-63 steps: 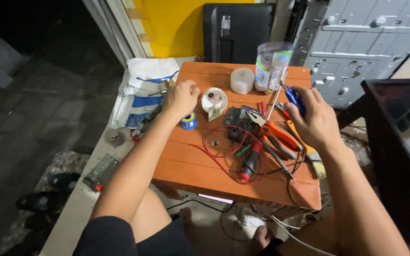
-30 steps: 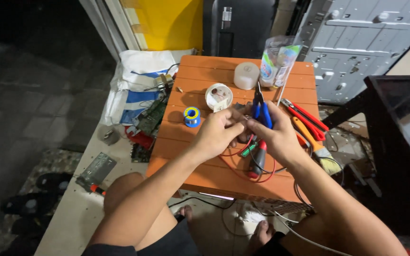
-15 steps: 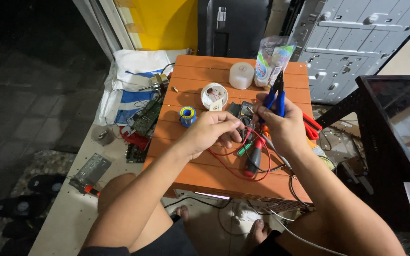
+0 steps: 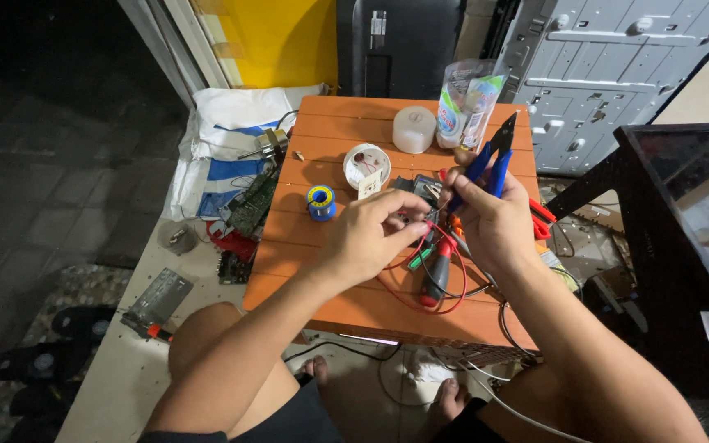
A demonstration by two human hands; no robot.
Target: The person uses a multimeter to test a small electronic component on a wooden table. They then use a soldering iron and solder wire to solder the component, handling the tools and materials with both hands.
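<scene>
A person sits at a small orange slatted table point(image 4: 330, 131), seen from above, with both bare arms reaching forward over it. The right hand point(image 4: 494, 217) is closed around the blue handles of a pair of cutters point(image 4: 490, 160), whose dark tips point up and away toward the far right of the table. The left hand point(image 4: 367, 234) is just to the left of it, fingers pinched together on a thin red wire point(image 4: 445, 275) that loops across the near right part of the table; the two hands sit close together, nearly touching. Beneath and between the hands lies a red-handled screwdriver point(image 4: 435, 279) among tangled wires, with a green-tipped tool beside it. Just left of the left hand stands a small blue and yellow spool of solder point(image 4: 320, 201). Farther away are a round white fixture point(image 4: 366, 164) with wiring inside, a pale translucent dome point(image 4: 413, 129), and a clear plastic packet point(image 4: 469, 98) at the far edge. More red-handled tools point(image 4: 542, 220) lie at the right edge, partly hidden behind the right hand. To the left of the table, on a lower surface, rest a green circuit board point(image 4: 252, 201) and a white and blue bag point(image 4: 227, 131). The person's bare feet show below the table's near edge.
</scene>
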